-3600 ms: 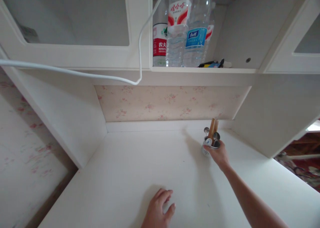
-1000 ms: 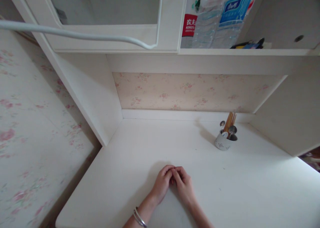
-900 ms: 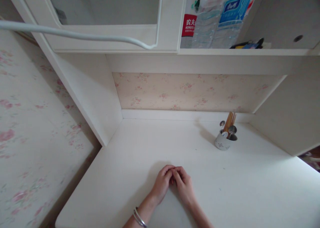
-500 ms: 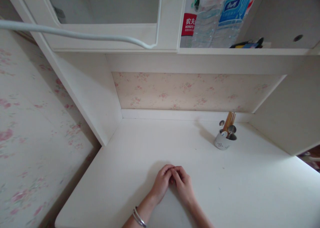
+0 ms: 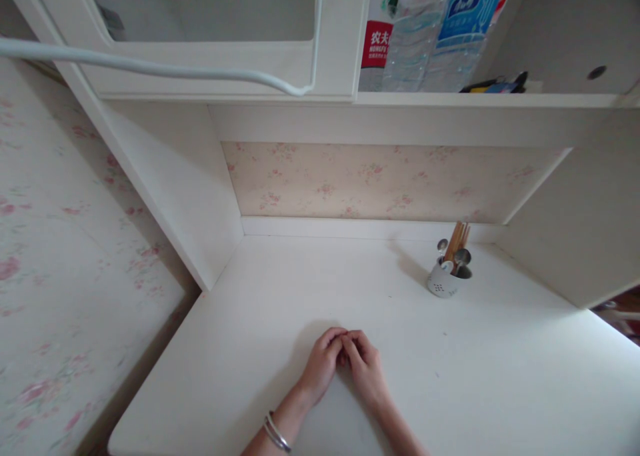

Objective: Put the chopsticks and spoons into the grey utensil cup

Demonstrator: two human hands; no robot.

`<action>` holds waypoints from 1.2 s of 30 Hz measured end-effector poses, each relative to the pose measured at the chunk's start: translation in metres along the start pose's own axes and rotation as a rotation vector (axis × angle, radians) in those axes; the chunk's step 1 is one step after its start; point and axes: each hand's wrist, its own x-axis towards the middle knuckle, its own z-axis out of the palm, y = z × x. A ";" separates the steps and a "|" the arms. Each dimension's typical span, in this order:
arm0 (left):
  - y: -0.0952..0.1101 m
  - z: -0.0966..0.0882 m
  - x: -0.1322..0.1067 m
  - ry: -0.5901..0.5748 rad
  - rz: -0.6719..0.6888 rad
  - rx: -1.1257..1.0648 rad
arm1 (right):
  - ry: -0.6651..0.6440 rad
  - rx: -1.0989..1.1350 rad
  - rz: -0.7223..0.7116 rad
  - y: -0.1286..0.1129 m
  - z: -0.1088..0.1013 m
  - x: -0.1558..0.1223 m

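On the white desktop (image 5: 280, 276), near its front, my left hand (image 5: 323, 363) and my right hand (image 5: 365, 369) rest with their fingertips meeting. The fingers of both are curled in and closed, and no object shows in them; the insides of the palms are hidden. Silver bangles (image 5: 277, 433) circle my left wrist. Farther back and to the right, apart from both hands, a white utensil holder (image 5: 445, 284) stands upright, with wooden chopsticks (image 5: 455, 243) and several metal spoons (image 5: 463, 257) sticking out.
A shelf (image 5: 480, 100) overhead carries plastic bottles (image 5: 417, 39) and small dark items. Left of it is a cabinet door (image 5: 215, 69), with a white cable (image 5: 175, 71) crossing in front. Side panels (image 5: 175, 183) bound the back of the desk.
The whole view has shifted very slightly. My hands keep the same pose and place on the desktop, and the utensil holder has not moved.
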 end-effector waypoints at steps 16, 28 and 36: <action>-0.009 -0.001 0.002 0.014 0.002 -0.034 | -0.037 0.000 -0.004 0.004 0.000 0.001; -0.005 0.001 0.002 0.002 -0.037 -0.047 | 0.263 0.078 0.174 0.006 -0.059 0.030; -0.010 -0.001 0.006 -0.024 -0.058 -0.067 | 0.797 -0.306 0.263 0.008 -0.220 0.087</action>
